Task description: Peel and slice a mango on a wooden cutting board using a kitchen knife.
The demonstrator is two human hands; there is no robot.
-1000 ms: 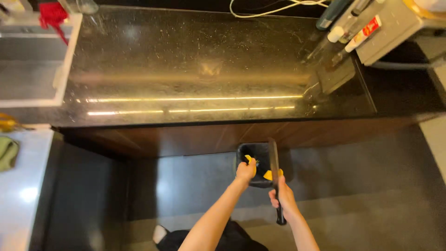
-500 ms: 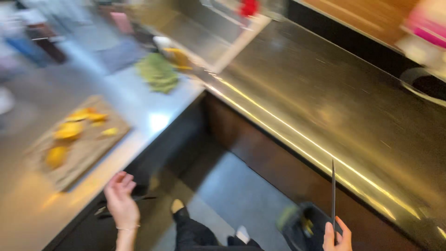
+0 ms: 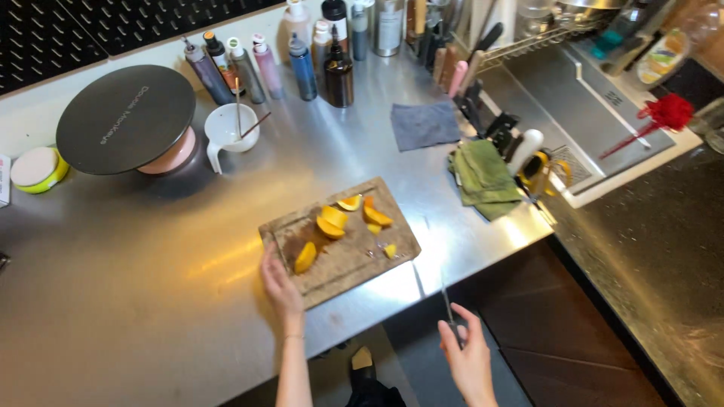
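done: yellow-orange mango pieces (image 3: 332,222) cut, lying on wooden cutting board (image 3: 339,241) on steel tabletop (image 3: 151,256) | left hand (image 3: 280,285) flat, fingers apart, at board's edge | right hand (image 3: 467,358) clamped on thin dark-handled knife (image 3: 448,305), off tabletop | left: several large wedges uncut

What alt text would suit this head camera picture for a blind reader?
A person's left hand rests on the edge of a wooden cutting board holding orange fruit pieces, while the right hand holds a knife beside the steel counter.
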